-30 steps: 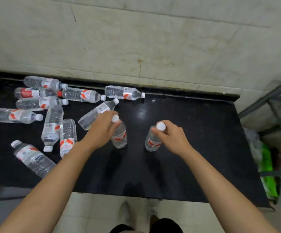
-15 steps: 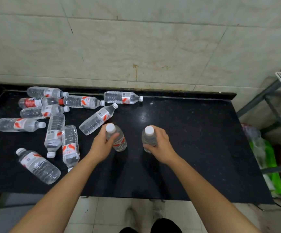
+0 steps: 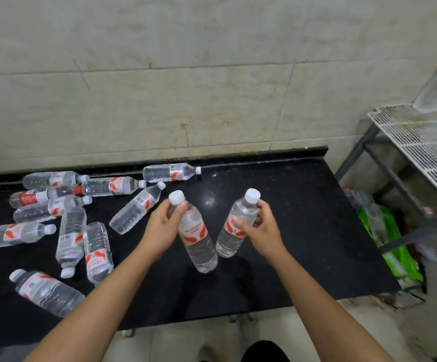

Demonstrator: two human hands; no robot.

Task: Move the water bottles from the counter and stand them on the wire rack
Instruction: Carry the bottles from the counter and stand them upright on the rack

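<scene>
My left hand (image 3: pixel 162 228) grasps left bottle (image 3: pixel 197 241) near cap; right hand (image 3: pixel 261 231) grasps right bottle (image 3: pixel 228 244); both tilted over worktop (image 3: pixel 303 231).

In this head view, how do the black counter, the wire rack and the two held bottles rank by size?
1. black counter
2. wire rack, partly out of frame
3. left-hand bottle and right-hand bottle, about alike

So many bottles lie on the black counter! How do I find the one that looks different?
Go to the left end of the black counter, where lying bottles are heaped. Second row out from the wall lies the odd bottle, cap pointing right. Its label is solid red and its cap looks red; neighbours have mostly white labels and white caps.
</scene>
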